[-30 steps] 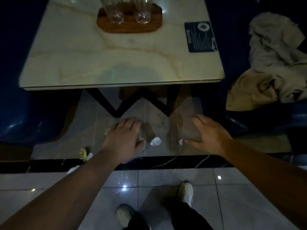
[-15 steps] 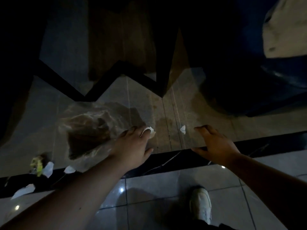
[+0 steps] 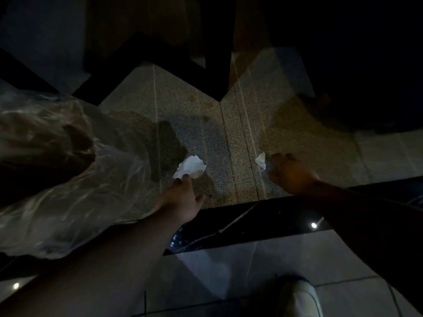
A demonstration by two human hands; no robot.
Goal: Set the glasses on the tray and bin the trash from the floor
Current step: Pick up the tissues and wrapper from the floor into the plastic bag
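A crumpled white paper ball (image 3: pixel 191 169) lies on the speckled floor under the table. The fingertips of my left hand (image 3: pixel 182 197) touch its near edge. That same hand holds a large clear plastic bag (image 3: pixel 68 179), which spreads out to the left. A smaller white paper scrap (image 3: pixel 261 160) lies to the right. My right hand (image 3: pixel 289 173) is curled right against it, and the dim light hides whether the fingers grip it. The glasses and the tray are out of view.
The black zigzag table legs (image 3: pixel 212 72) stand just beyond the paper. A dark rounded seat base (image 3: pixel 366 88) fills the upper right. A black floor strip (image 3: pixel 251 220) runs across below my hands, and my white shoe (image 3: pixel 299 298) rests on the glossy tiles.
My head has dropped lower and closer, so the tabletop, tray and glasses have left the view. Both hands have reached down to the two paper pieces, and the bag has spread wider on the left.
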